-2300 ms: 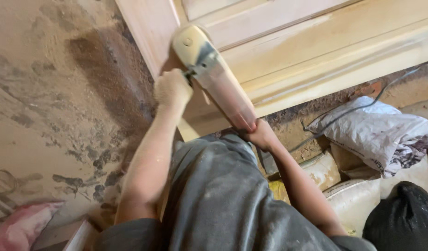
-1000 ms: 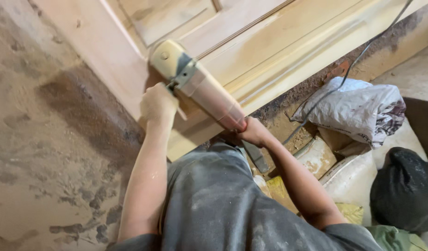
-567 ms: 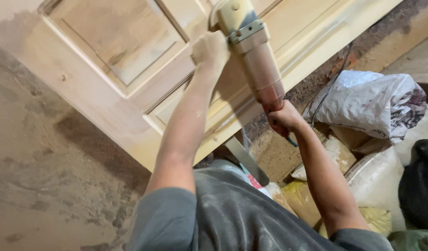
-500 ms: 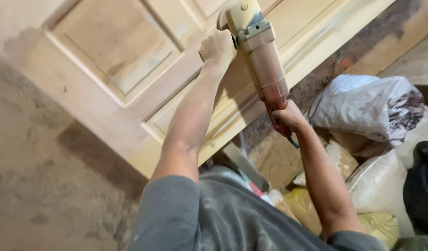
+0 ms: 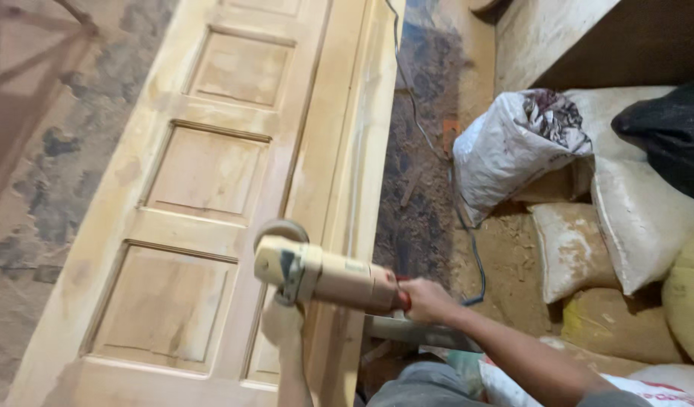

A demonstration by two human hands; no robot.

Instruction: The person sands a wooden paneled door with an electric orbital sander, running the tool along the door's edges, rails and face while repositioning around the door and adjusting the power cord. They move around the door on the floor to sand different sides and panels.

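Door (image 5: 204,196), pale bare wood with recessed panels, lying along the left and middle of the view, dusty floor (image 5: 45,173) beside it on the left. Sacks to the right: a white sack (image 5: 513,147) open at the top, a black bag (image 5: 671,132) behind it, more pale sacks (image 5: 641,218) piled below. Thin cable (image 5: 467,234) trailing across the dirt between door and sacks. Sander (image 5: 324,275), cream-bodied with a round pad at its head, held crosswise over the door's right-hand upright, pad against the wood. Right hand (image 5: 426,300) wrapped around the rear end of the sander, fingers closed tight on the red grip. Left hand (image 5: 281,322) just under the sander's head, dust-covered, closed on the side handle there as far as can be made out.
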